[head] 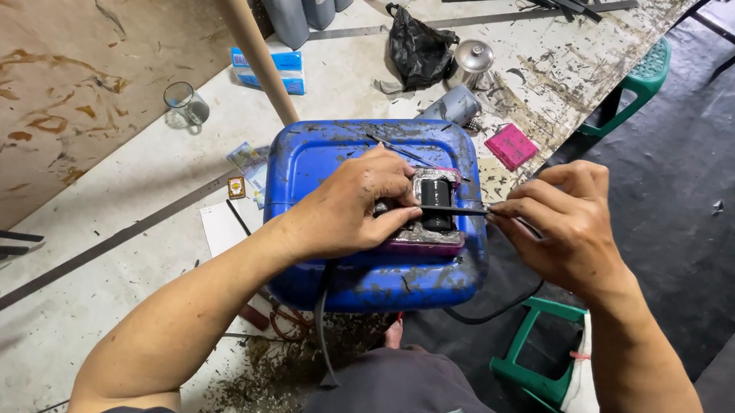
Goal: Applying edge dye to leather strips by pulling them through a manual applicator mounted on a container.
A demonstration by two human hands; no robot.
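Pressing a foil-wrapped block (425,225) onto a blue container (337,148), left hand (347,206) steadies it; right hand (566,226) pinches a black strip (457,210)

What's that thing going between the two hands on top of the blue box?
A thin black strip spans from the left hand to the right hand, crossing a black cylinder on the blue container, in the head view.

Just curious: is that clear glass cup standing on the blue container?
No, the glass cup stands apart on the floor, left of the blue container.
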